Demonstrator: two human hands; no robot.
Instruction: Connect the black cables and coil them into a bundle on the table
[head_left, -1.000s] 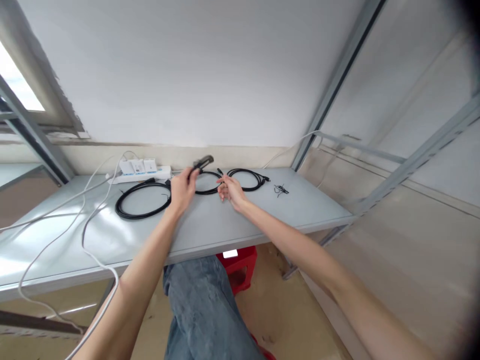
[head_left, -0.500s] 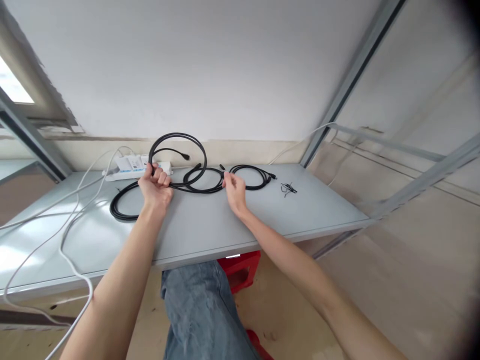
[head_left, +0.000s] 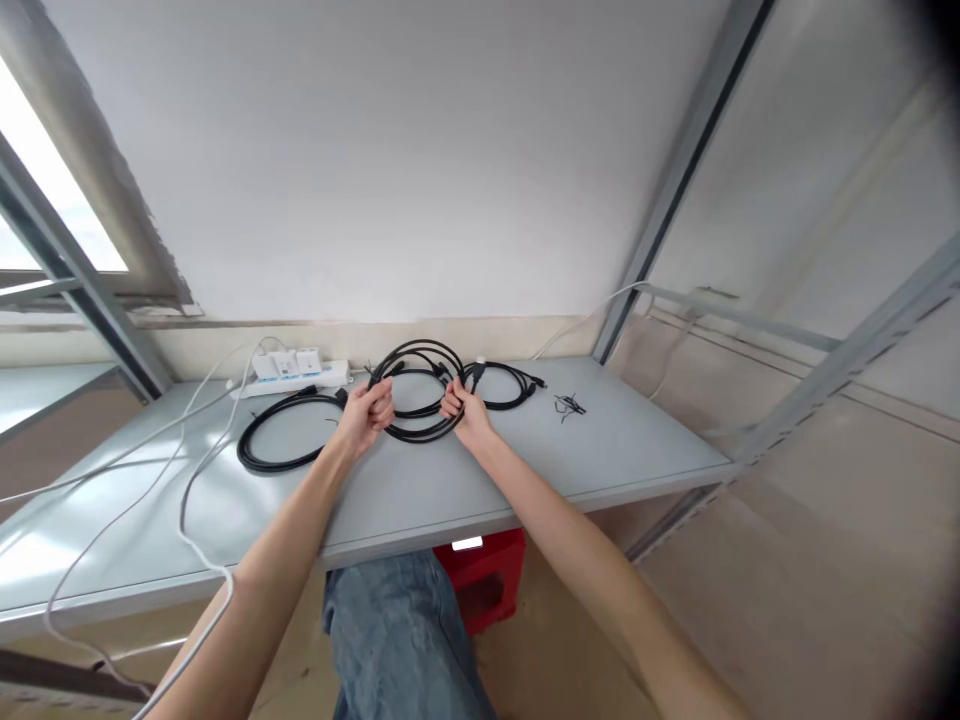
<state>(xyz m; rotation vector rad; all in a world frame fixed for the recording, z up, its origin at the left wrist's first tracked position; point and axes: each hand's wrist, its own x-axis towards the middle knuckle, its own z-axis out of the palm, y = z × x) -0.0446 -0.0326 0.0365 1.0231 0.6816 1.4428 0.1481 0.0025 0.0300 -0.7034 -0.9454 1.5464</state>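
Both my hands grip one coiled black cable [head_left: 417, 358], which stands tilted up from the grey table [head_left: 420, 480]. My left hand [head_left: 364, 414] is closed on the coil's left side and my right hand [head_left: 463, 408] is closed on its right side. Under that coil another black coil [head_left: 414, 410] lies flat. A thicker black coil [head_left: 279, 440] lies to the left of my left hand. A third black coil [head_left: 504, 386] lies just right of my right hand.
A white power strip [head_left: 292, 372] with plugged-in adapters sits at the table's back edge, with white cords [head_left: 187, 500] trailing off the front left. Small black ties [head_left: 570, 405] lie to the right. A red stool [head_left: 480, 575] stands under the table by my knee.
My left hand brought the raised coil down and rightwards to the table's middle. My right hand, open on the table before, has closed on the coil's right side.
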